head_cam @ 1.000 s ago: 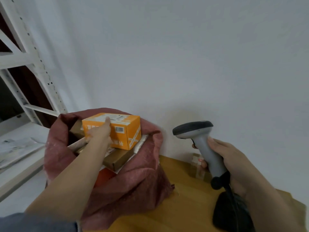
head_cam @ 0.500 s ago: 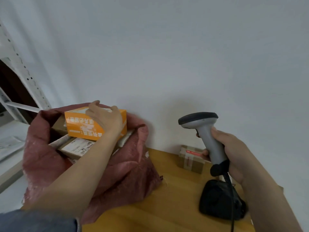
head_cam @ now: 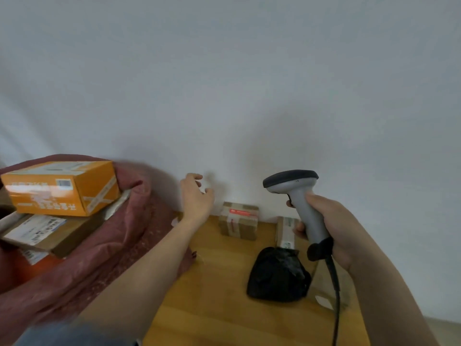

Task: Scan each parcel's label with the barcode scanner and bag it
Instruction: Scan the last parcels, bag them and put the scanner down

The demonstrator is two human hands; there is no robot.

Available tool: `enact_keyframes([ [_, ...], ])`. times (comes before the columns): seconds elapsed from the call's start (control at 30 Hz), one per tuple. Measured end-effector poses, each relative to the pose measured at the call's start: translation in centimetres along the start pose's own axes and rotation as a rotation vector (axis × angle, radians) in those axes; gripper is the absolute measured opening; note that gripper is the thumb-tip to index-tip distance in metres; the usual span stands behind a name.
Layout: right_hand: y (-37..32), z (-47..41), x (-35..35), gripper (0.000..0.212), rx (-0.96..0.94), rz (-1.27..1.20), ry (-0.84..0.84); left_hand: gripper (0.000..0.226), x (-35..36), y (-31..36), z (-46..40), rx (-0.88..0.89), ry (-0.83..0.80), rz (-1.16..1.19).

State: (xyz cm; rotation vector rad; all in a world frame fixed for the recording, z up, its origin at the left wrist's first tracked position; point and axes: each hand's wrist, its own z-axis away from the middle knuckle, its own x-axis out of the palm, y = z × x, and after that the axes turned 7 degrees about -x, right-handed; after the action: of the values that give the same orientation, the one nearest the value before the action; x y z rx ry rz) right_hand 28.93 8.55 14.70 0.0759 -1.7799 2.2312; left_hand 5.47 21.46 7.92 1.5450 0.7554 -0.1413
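Above the wooden table, the left hand hangs w/ fingers loosely spread, empty, near a small brown parcel by the wall. The right hand grips the barcode scanner upright. An orange box tops the parcels in the red bag.

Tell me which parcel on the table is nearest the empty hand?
The brown box with the red label, just right of the left hand.

Left hand loose, right hand gripping.
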Motion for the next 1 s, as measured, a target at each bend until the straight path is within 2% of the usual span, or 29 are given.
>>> enact_keyframes([
  [0.07,0.6,-0.8,-1.5,0.024,0.016,-0.03,0.015,0.023,3.1,-1.1,1.0,-0.049,-0.252,-0.169],
  [0.17,1.7,-2.3,-3.1,0.026,0.073,-0.124,0.022,0.025,7.7,-3.1,3.6,-0.066,-0.762,-0.398],
  [0.2,2.1,-2.7,-3.6,0.028,0.088,-0.136,0.026,0.028,9.2,-3.8,4.6,-0.066,-0.871,-0.488],
  [0.27,2.7,-3.4,-4.6,0.032,0.096,-0.109,0.026,0.033,12.3,-5.8,6.2,-0.06,-0.982,-0.62],
  [0.4,3.7,-4.4,-6.3,0.029,0.098,-0.055,0.004,0.056,15.9,-8.7,9.1,-0.137,-1.076,-0.676],
  [0.63,5.6,-5.3,-8.1,0.019,0.118,-0.062,-0.001,0.104,18.4,-12.2,11.1,-0.128,-1.253,-0.863],
  [0.77,6.7,-5.4,-9.0,0.019,0.133,0.004,0.003,0.117,18.8,-14.6,12.2,-0.108,-1.231,-0.984],
  [0.87,7.3,-5.4,-9.3,0.02,0.149,0.009,0.03,0.113,18.5,-15.4,13.5,-0.052,-1.128,-1.046],
  [0.93,7.4,-5.2,-9.1,0.018,0.159,-0.004,0.041,0.095,18.1,-15.6,14.1,-0.041,-1.057,-1.034],
  [1.0,7.4,-5.0,-8.8,0.014,0.161,-0.028,0.045,0.067,17.5,-16.0,14.5,-0.022,-0.989,-0.996],
])
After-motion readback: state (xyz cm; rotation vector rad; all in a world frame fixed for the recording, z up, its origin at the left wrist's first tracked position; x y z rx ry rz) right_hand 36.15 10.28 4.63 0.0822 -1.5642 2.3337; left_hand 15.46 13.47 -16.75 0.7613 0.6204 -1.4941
